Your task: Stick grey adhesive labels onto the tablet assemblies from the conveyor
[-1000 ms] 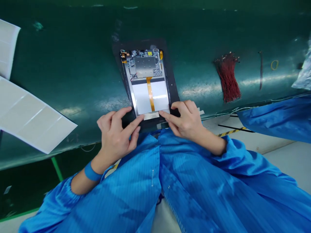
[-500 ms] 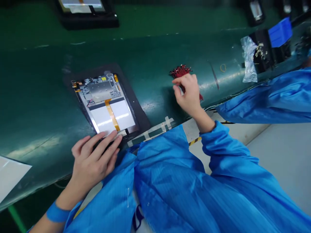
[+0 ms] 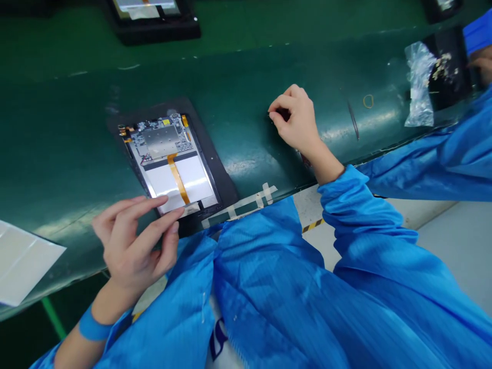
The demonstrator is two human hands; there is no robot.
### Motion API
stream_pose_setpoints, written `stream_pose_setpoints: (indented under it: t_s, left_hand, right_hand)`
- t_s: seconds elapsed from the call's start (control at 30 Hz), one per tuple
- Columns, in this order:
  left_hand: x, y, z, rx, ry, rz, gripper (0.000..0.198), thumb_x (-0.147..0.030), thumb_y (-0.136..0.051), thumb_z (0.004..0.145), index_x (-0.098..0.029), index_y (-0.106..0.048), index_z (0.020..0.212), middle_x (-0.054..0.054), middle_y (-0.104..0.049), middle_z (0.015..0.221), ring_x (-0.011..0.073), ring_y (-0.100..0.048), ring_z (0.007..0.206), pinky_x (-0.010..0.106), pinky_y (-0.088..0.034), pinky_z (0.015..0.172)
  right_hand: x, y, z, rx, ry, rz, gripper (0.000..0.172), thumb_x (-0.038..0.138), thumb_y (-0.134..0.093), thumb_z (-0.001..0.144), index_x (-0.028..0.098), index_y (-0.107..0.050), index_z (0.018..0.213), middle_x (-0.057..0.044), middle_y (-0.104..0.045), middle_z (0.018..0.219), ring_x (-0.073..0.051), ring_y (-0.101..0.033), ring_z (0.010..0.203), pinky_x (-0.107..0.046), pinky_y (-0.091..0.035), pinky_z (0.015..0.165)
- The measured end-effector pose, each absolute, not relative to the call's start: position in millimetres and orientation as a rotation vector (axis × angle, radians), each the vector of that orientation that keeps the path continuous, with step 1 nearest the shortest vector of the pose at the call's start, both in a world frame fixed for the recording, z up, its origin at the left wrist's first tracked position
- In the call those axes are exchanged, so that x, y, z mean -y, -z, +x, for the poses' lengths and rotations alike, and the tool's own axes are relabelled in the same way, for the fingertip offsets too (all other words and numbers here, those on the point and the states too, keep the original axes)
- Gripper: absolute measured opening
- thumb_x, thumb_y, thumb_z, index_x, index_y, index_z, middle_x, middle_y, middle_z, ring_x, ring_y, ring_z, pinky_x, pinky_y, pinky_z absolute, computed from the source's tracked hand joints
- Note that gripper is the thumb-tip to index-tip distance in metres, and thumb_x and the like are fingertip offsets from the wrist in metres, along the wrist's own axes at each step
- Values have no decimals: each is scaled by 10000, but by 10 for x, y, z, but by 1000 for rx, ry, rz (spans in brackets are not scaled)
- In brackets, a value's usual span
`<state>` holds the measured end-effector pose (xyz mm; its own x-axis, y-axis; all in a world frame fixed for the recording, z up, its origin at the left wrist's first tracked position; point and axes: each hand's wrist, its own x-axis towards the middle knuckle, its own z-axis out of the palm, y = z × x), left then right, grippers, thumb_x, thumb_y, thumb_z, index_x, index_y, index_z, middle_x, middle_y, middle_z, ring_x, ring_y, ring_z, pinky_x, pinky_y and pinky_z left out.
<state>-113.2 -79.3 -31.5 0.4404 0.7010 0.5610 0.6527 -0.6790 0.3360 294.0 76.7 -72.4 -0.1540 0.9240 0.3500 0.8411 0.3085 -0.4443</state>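
An opened tablet (image 3: 199, 177) lies on a black mat (image 3: 226, 187), its circuit board (image 3: 161, 141) and white battery showing, with an orange ribbon (image 3: 177, 179) across. My left hand (image 3: 134, 241) is open, fingers spread over the tablet's lower left corner near a pale tape piece. To the right, my right hand (image 3: 295, 120) is closed in a pinch above the table. A tiny dark tip shows at its thumb and finger; what they grip is too small to name. Behind that hand and wrist, a bundle of thin red wires (image 3: 304, 159) is mostly hidden.
Tweezers (image 3: 352, 122) and a rubber band (image 3: 368, 101) lie right of my hand. Beyond are a clear plastic bag (image 3: 419, 84), small white parts on a black tray (image 3: 461, 92), and a co-worker's sleeve (image 3: 430, 154). A white sheet (image 3: 26, 261) lies left; another device (image 3: 154, 28) stands behind.
My right hand has closed its fingers into a pinch and covers more of the red wires. My left hand has drawn back to the left, with its fingers spread wider.
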Motion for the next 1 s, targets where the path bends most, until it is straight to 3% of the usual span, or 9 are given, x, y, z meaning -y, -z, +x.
stream_pose_setpoints:
  t_s: [0.13,0.3,0.5,0.7,0.77,0.87,1.0]
  left_hand:
    - [741,273,-1049,-1199,-1101,2548,382,-77,-774,743,-204,-780,1102,166,-750,1159,397,-688,1088,531,-510,917]
    - [705,237,-966,-1187,-1123,2495,353,-68,-758,759,-193,-775,1089,173,-754,1146,404,-683,1093,542,-515,913]
    - [748,267,-984,-1219,-1143,2493,313,-107,-733,809,-226,-769,1096,132,-761,1147,371,-694,1087,531,-529,913]
    - [621,64,-687,-1218,-1052,2308,218,-120,-685,901,-220,-772,1075,95,-769,1139,292,-708,1068,483,-550,937]
    - [445,-4,-464,-1206,-976,2084,188,-147,-643,950,-209,-785,1057,70,-783,1048,217,-723,914,381,-575,817]
    - [157,-33,-184,-1154,-787,1656,189,-188,-625,979,-181,-782,1082,41,-766,871,125,-637,630,257,-505,582]
    - [42,-4,-108,-1101,-671,1358,147,-239,-652,998,-148,-744,929,39,-702,747,82,-543,509,207,-409,473]
  right_hand:
    - [-778,630,2923,1836,-376,-1527,276,501,-699,960,262,-652,831,-56,-558,942,-236,-572,896,-432,-512,815]
    - [-781,482,2910,1680,-442,-1517,309,451,-676,959,267,-538,752,-9,-522,802,-169,-456,739,-374,-438,729]
    - [-690,351,2941,1960,-108,-1512,218,414,-690,954,326,-537,826,-86,-554,1003,-296,-440,999,-509,-394,948]
    - [-635,344,2715,1990,-67,-1329,290,520,-537,1044,294,-549,863,-99,-567,1010,-267,-505,1006,-487,-459,908]
    - [-523,312,2538,2071,-113,-1273,295,529,-482,1063,290,-572,916,-109,-602,1033,-288,-548,1039,-525,-468,943]
    - [-257,289,2259,2239,-208,-1193,299,552,-490,1059,289,-614,989,-106,-656,1068,-322,-590,1094,-587,-456,1004]
    - [56,368,1981,2312,-290,-1089,329,564,-496,1067,277,-650,1026,-77,-669,1058,-317,-628,1078,-633,-431,1028]
